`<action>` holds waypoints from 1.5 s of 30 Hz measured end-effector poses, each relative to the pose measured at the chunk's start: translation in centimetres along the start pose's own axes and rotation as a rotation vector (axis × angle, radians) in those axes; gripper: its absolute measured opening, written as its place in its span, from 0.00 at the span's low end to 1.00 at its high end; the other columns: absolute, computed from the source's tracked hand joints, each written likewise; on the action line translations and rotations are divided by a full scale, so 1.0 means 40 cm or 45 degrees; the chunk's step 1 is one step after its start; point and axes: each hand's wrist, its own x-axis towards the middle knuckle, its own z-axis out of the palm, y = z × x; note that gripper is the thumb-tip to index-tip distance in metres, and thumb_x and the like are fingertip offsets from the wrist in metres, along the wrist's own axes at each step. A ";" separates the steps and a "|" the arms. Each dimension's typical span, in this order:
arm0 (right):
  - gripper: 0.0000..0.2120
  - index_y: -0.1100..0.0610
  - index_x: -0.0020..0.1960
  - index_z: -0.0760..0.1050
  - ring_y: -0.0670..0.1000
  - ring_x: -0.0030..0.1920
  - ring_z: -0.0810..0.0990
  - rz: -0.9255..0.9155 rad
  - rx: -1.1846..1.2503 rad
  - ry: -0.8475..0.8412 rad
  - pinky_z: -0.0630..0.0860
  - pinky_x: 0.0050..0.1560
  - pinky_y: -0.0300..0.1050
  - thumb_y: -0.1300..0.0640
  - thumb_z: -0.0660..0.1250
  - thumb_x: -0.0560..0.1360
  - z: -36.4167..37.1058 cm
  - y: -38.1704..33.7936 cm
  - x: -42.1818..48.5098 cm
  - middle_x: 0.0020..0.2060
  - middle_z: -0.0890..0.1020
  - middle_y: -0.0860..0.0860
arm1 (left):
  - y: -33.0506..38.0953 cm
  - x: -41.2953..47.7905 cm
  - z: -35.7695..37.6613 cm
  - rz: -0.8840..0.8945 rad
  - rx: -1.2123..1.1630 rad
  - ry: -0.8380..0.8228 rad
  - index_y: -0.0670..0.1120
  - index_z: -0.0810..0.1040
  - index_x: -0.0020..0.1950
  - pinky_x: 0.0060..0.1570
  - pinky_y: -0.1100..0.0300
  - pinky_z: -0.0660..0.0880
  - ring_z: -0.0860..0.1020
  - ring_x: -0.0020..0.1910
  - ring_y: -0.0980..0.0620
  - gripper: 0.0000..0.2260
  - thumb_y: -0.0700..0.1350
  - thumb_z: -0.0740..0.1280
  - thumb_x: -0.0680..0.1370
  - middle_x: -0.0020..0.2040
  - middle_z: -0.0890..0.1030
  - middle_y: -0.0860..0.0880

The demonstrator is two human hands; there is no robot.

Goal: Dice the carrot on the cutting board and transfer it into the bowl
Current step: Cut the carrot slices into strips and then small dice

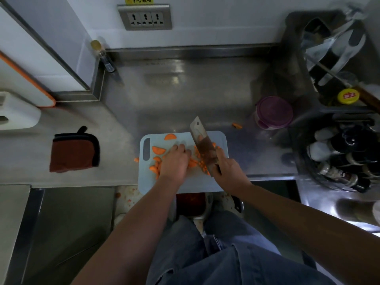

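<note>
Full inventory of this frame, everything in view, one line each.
cutting board: 1, light blue, counter front edge
carrot pieces: many, orange, on the board; strays on the counter either side
cleaver: 1, steel, over the board
pot holder: 1, red-brown, black trim, counter left
lidded container: 1, purple lid, counter right
bottle rack: 1, dark, far right, several bottles
socket panel: 1, grey, three outlets, back wall
counter: 1, steel
left hand: rests on the carrot pieces
right hand: grips the cleaver handle

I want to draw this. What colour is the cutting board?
The cutting board is light blue; head view.
</note>
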 end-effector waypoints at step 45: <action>0.17 0.54 0.63 0.58 0.57 0.42 0.79 0.044 -0.258 -0.257 0.79 0.46 0.59 0.63 0.58 0.77 0.053 -0.058 -0.015 0.42 0.77 0.56 | 0.039 -0.029 0.007 -0.375 -0.120 0.082 0.43 0.81 0.48 0.50 0.54 0.73 0.74 0.57 0.47 0.10 0.34 0.62 0.76 0.48 0.81 0.46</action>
